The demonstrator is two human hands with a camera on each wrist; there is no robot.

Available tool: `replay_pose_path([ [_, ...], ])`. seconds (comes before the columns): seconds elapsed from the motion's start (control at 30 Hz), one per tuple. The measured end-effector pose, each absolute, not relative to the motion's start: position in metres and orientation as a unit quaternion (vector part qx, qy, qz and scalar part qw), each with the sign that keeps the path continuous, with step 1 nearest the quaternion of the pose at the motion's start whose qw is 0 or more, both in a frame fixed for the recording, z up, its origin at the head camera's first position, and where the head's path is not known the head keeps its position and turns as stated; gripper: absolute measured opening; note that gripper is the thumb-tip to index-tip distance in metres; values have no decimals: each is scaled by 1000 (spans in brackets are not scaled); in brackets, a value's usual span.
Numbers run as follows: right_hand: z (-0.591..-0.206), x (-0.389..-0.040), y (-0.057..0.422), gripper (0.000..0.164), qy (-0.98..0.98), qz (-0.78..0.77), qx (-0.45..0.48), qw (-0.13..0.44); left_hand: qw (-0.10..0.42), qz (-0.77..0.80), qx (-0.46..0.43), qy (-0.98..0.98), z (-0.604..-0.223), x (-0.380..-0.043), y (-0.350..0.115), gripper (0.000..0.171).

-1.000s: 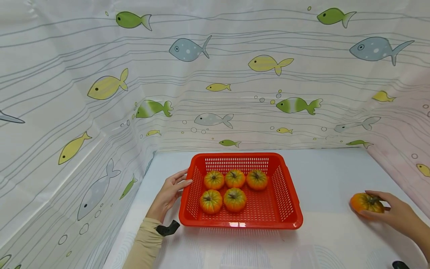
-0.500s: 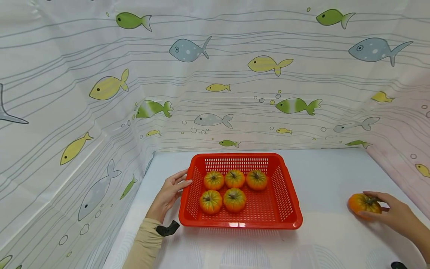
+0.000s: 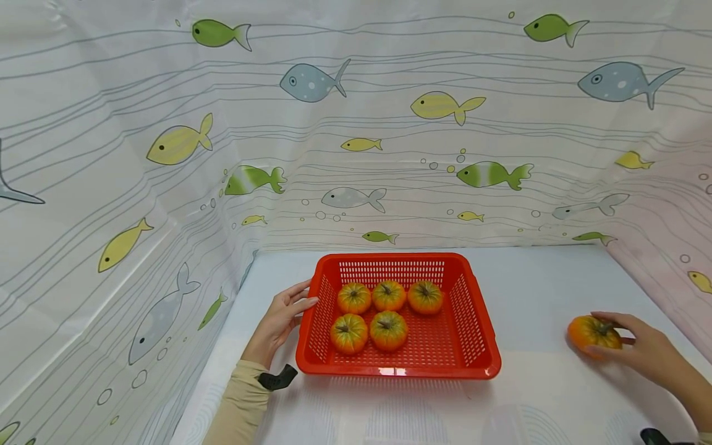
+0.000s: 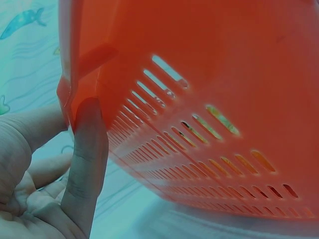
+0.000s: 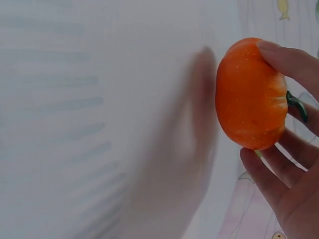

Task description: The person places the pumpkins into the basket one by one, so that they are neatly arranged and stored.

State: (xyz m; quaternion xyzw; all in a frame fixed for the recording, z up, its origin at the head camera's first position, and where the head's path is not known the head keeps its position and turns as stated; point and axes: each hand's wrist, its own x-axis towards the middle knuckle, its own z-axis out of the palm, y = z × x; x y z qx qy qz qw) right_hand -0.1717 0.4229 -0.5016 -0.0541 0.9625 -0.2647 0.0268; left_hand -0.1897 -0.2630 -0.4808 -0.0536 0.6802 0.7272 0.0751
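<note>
A red plastic basket [image 3: 439, 364] with slotted walls stands mid-table, holding several small orange-green pumpkins; one of these pumpkins [image 3: 389, 330] sits in its front row. My left hand [image 3: 280, 321] grips the basket's left rim, thumb over the edge; the left wrist view shows its fingers [image 4: 87, 164] against the outer wall. Off to the right, my right hand [image 3: 645, 346] holds another pumpkin [image 3: 594, 335] between thumb and fingers. In the right wrist view this pumpkin [image 5: 251, 94] shows a smooth orange underside and a dark green stem, with a hand shadow on the tablecloth beside it.
The table [image 3: 534, 296] has a pale cloth with faint arc patterns. Behind it and at both sides hangs a white fish-print curtain [image 3: 389, 167]. Dark wrist-camera pieces show near both wrists, the left one [image 3: 278, 377] close to the basket's front left corner.
My right hand has moved a little to the left with the pumpkin in its grip. The left hand, the basket and the pumpkins inside have stayed in place.
</note>
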Motion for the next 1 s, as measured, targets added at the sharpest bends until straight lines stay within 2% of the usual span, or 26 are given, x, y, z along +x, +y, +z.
replay_pose_path([
  [1.0,-459,-185,361,70,936,-293,-187,-55,77,725,-48,683,-481,-191,-263,62],
])
